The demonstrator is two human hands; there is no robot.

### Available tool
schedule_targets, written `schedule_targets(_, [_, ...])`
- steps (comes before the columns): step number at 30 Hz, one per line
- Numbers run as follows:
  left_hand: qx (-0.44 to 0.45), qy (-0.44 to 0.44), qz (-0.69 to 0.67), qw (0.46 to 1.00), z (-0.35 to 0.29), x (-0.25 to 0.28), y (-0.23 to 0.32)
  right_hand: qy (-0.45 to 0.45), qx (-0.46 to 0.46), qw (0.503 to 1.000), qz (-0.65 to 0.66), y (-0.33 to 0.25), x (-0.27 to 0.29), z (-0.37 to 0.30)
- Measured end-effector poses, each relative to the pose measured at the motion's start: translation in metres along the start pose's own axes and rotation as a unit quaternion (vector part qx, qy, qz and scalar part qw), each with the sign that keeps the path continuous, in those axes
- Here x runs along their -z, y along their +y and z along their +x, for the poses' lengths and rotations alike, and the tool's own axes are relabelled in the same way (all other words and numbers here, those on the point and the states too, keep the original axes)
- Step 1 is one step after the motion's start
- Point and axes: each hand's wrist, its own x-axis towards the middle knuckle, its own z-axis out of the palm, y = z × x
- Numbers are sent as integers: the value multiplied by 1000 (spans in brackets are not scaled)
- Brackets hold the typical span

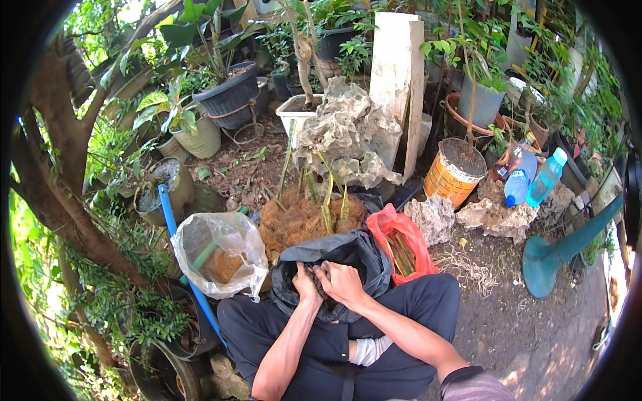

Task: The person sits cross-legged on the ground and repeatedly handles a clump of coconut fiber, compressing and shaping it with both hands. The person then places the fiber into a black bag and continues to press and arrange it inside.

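A black plastic bag (pixel 374 257) stands with its mouth wide in front of my crossed legs. Inside that mouth, my left hand (pixel 306 285) and my right hand (pixel 342 283) are close together with bent fingers. Both grip a dark brown clump (pixel 319 282), soil-like and partly covered by the fingers. On the left, touching the black bag, is a clear plastic bag (pixel 227 244) with some brown fibre in it. To the right a red plastic bag (pixel 418 247) holds several green-yellow leaf pieces. Just beyond lies a heap of brown coconut fibre (pixel 287 224) with upright leaf cuttings.
A blue pole (pixel 194 287) leans at the left. Rough rocks (pixel 351 130) and a white board (pixel 394 60) rise behind the fibre. An orange bucket (pixel 455 177), plastic bottles (pixel 547 177) and a green tool (pixel 545 264) are at the right. Potted plants line the back.
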Motion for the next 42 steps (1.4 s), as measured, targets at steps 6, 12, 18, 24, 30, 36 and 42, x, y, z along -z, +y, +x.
schedule_targets(6, [173,-76,-81,979,-9,-1,-1,22,-39,999,-16,7,16,10])
schedule_targets(12, [219,-89,-103,966,16,23,-10,-8,-44,999,-1,3,19,10])
schedule_targets(18, [152,28,-38,987,1,3,-7,-18,-40,999,-9,7,15,7])
schedule_targets(24, [147,13,-87,985,-6,-4,1,-31,-35,999,-13,8,12,7])
schedule_targets(30, [138,-51,-74,986,-16,-11,7,-53,-21,998,-11,9,11,6])
schedule_targets(36, [74,-41,-11,996,-7,4,4,-56,-9,998,-7,11,8,6])
schedule_targets(42, [106,-68,-59,990,-3,6,12,-69,-4,998,14,10,10,5])
